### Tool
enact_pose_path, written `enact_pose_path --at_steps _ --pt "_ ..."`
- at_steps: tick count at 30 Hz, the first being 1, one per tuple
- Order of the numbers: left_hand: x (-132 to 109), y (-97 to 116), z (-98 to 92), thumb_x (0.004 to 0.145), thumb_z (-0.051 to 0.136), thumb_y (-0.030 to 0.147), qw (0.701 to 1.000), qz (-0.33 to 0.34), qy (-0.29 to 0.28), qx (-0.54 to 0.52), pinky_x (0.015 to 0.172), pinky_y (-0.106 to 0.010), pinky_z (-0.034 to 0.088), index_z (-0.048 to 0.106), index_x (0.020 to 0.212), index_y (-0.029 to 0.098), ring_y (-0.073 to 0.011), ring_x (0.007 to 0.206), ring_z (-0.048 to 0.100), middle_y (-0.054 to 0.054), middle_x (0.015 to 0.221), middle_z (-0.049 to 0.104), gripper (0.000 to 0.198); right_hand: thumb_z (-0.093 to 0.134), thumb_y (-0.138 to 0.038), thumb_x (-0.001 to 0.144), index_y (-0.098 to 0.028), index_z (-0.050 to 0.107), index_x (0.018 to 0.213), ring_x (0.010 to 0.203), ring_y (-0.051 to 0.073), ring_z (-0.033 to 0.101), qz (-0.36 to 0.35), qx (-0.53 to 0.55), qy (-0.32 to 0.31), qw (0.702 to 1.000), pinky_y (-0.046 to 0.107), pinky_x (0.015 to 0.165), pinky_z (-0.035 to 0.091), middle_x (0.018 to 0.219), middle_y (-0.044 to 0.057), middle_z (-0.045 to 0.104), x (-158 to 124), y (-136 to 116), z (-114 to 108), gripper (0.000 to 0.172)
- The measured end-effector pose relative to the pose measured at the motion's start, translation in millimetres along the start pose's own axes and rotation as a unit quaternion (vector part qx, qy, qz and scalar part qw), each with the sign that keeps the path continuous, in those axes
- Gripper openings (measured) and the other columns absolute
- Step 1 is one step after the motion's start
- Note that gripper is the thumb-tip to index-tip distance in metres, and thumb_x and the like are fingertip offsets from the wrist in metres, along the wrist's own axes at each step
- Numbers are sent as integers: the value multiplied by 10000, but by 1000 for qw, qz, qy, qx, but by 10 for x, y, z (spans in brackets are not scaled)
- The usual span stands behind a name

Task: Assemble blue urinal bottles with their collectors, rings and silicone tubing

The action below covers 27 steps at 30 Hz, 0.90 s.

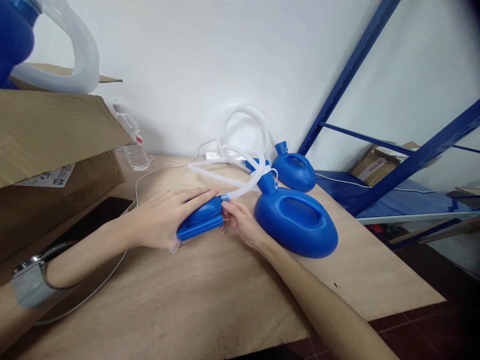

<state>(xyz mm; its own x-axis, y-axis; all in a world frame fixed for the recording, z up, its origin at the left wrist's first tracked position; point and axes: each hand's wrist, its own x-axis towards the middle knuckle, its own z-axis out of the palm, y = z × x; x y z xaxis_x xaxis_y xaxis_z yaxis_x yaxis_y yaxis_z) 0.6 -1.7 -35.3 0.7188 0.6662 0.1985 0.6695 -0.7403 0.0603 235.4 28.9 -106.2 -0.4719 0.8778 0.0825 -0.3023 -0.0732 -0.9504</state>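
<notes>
My left hand (167, 217) lies over a small blue plastic piece (200, 220) on the wooden table (210, 300), fingers wrapped across its top. My right hand (240, 222) pinches the end of a clear white hose (243, 187) where it meets that blue piece. The hose curves back to the neck of a large blue oval container (296, 220) just right of my hands. A second blue container (294, 170) with its own looped hose (243, 125) stands behind it.
An open cardboard box (48, 145) fills the left side, with a blue part and hose (75, 55) on top. A water bottle (131, 140) stands by the wall. A dark phone (101, 212) and white cable lie at left. Blue shelving (393, 165) is at right.
</notes>
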Motion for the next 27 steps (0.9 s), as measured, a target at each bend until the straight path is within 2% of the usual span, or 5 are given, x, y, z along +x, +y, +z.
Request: enact_pose_path --at_steps 4,13,17,21,27 --pt "-23 -43 44 708 677 290 1000 10 24 -12 1131 -491 480 237 1663 249 -398 1444 521 -141 1665 445 1052 814 -628 768 -215 547 674 579 120 515 -2 21 -8 1000 256 502 439 633 -40 523 7 -2 -3 501" --pt "-31 -87 44 625 659 217 1000 2 4 -4 1128 -489 487 238 1663 251 -405 1460 503 -138 1682 418 1120 803 -596 821 -204 606 699 576 117 534 -28 13 -29 999 262 505 436 668 -30 555 8 22 -18 455" --pt "-51 -121 42 728 682 277 999 7 22 -48 1162 -486 462 246 1651 268 -372 1452 519 -130 1664 446 1020 805 -592 825 -202 620 704 577 119 544 -35 11 -30 999 263 523 443 666 -24 575 -17 9 -24 449" --pt "-82 -211 56 854 651 311 992 3 39 -118 1199 -489 429 263 1632 288 -340 1459 515 -112 1642 477 870 765 -604 851 -198 674 832 645 139 611 6 14 -58 998 265 576 482 749 3 651 -40 -51 -58 417" --pt "-45 -315 99 854 722 419 979 -46 59 -188 1087 -484 530 353 1580 307 -361 1374 575 -123 1611 490 822 695 -572 866 -177 668 832 621 141 617 27 2 -22 999 266 564 462 737 21 654 -6 -55 -77 397"
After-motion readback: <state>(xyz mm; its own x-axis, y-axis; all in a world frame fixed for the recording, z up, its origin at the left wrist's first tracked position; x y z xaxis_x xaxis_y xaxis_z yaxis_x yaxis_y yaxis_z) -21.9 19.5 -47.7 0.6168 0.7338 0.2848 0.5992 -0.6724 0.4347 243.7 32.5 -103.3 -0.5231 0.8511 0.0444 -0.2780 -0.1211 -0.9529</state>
